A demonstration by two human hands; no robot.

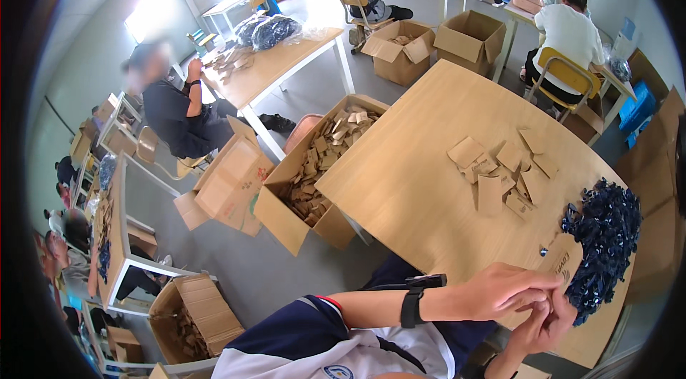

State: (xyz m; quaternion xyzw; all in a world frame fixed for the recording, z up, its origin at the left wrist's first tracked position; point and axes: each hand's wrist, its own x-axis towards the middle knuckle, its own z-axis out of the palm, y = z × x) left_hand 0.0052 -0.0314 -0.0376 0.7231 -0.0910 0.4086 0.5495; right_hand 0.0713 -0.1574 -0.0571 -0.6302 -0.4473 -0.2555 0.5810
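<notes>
At the table's right side, my left hand (504,292) and my right hand (549,325) meet with fingers closed in a pinch. Between their fingertips is the lower end of a brown printed cardboard tag (564,256), which sticks up past the fingers. Whatever else the fingertips may hold is hidden. Just beyond the hands lies a heap of small, shiny dark blue pieces (606,247), too tangled to tell their kind. Several folded brown cardboard tags (500,177) lie loosely scattered farther up the wooden table (400,165).
Left of my table stands an open carton (286,225) full of cardboard pieces, beside another carton (229,175). Two open cartons (468,43) are beyond the far edge. A person in dark clothes (171,104) sits at the neighbouring table (286,68); others sit farther off.
</notes>
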